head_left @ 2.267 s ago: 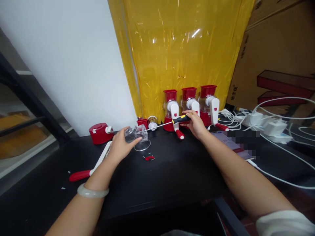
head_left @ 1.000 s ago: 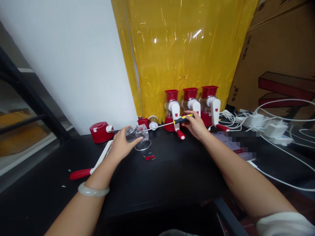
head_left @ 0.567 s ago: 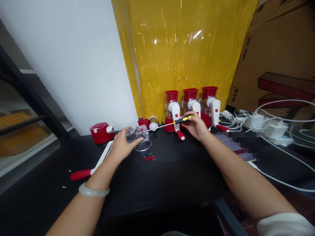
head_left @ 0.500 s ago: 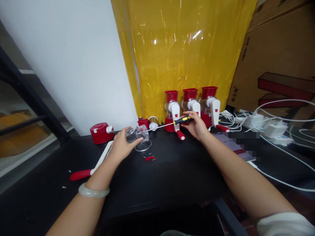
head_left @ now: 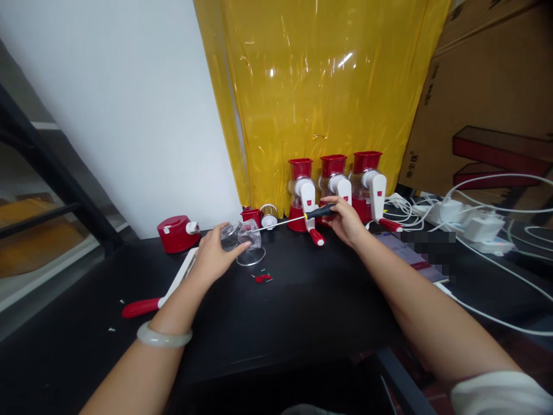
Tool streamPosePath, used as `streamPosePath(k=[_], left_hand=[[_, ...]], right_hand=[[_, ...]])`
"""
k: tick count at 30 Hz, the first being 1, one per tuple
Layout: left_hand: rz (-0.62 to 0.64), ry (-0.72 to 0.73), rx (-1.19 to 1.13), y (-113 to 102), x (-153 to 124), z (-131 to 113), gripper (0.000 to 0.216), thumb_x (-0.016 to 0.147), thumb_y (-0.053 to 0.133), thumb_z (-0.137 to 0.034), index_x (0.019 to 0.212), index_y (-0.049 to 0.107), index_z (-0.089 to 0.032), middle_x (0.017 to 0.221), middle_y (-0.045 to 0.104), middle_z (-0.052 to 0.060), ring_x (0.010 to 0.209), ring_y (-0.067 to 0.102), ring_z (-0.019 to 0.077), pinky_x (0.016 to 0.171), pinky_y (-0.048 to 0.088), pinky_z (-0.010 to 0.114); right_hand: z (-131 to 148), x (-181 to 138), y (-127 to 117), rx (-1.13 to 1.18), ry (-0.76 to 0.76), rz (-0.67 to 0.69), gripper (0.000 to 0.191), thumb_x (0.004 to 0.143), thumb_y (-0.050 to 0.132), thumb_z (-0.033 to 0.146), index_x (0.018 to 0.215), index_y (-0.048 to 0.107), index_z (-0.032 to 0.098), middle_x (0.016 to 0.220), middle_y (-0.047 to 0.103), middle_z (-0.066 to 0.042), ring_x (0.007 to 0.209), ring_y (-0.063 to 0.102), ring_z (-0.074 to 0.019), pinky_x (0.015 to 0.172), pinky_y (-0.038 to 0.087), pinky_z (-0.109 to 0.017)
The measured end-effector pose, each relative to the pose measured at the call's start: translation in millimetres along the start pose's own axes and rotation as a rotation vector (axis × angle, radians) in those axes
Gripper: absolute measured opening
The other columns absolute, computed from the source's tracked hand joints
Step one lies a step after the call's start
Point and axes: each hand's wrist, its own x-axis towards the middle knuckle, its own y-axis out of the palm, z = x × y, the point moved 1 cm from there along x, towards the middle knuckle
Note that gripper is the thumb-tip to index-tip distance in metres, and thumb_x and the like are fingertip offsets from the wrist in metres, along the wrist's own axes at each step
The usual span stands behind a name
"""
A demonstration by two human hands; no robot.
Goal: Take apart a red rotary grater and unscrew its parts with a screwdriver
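Note:
My left hand [head_left: 216, 252] is closed around a clear plastic grater body [head_left: 249, 235], which rests tilted on the black table with its round rim toward the right. In my right hand [head_left: 341, 219] is a screwdriver [head_left: 318, 212] with a black and yellow handle. Its long shaft points left, and the tip reaches the clear body; exactly where it seats is too small to tell. Just in front of the body lie a small red part [head_left: 262, 278] and several tiny screws or pins. A white crank handle with a red grip [head_left: 141, 308] lies beside my left forearm.
A red round base [head_left: 176, 233] stands at the left. Behind are a red hopper [head_left: 250, 216] and a metal grating drum [head_left: 268, 215]. Three assembled rotary graters [head_left: 334, 167] line the yellow sheet. A tablet [head_left: 406, 253], white cables and chargers [head_left: 484, 227] lie right.
The screwdriver handle has turned in my right hand, its yellow patches now mostly out of sight. My left hand and the clear body stay in place.

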Motion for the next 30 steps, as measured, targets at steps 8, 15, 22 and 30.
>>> streamPosePath(k=[8,15,22,30], left_hand=[[0.008,-0.013,-0.003,-2,-1,-4,0.081,0.073,0.073,-0.063,0.136,0.053,-0.017,0.13,0.064,0.017,0.124,0.057,0.035,0.103,0.046,0.048],[0.012,-0.01,-0.007,-2,-1,-3,0.081,0.073,0.072,-0.065,0.136,0.053,-0.018,0.131,0.063,0.017,0.126,0.056,0.0354,0.104,0.046,0.048],[0.009,-0.009,0.009,-1,0,0,0.083,0.073,0.071,-0.066,0.137,0.052,-0.018,0.13,0.063,0.018,0.124,0.057,0.0357,0.102,0.047,0.049],[0.001,0.004,0.0,0,0,-1,0.081,0.073,0.073,-0.064,0.136,0.053,-0.018,0.129,0.064,0.017,0.125,0.057,0.0349,0.103,0.046,0.048]], right_hand=[[3,-4,-2,0.061,0.012,0.047,0.037,0.051,0.056,0.017,0.087,0.064,0.024,0.081,0.066,0.001,0.077,0.061,-0.017,0.065,0.049,-0.029],[-5,4,-5,-0.048,-0.042,-0.027,0.032,0.074,0.063,0.053,0.089,0.061,0.025,0.078,0.064,0.0,0.064,0.062,-0.0168,0.055,0.051,-0.031],[-15,10,-8,-0.325,-0.089,-0.134,0.041,0.073,0.072,0.06,0.086,0.057,0.024,0.051,0.046,0.008,0.04,0.042,-0.0103,0.045,0.046,-0.028],[-6,4,1,-0.01,0.025,-0.09,0.029,0.063,0.063,0.029,0.09,0.054,0.025,0.075,0.057,0.004,0.06,0.056,-0.012,0.054,0.048,-0.027]])
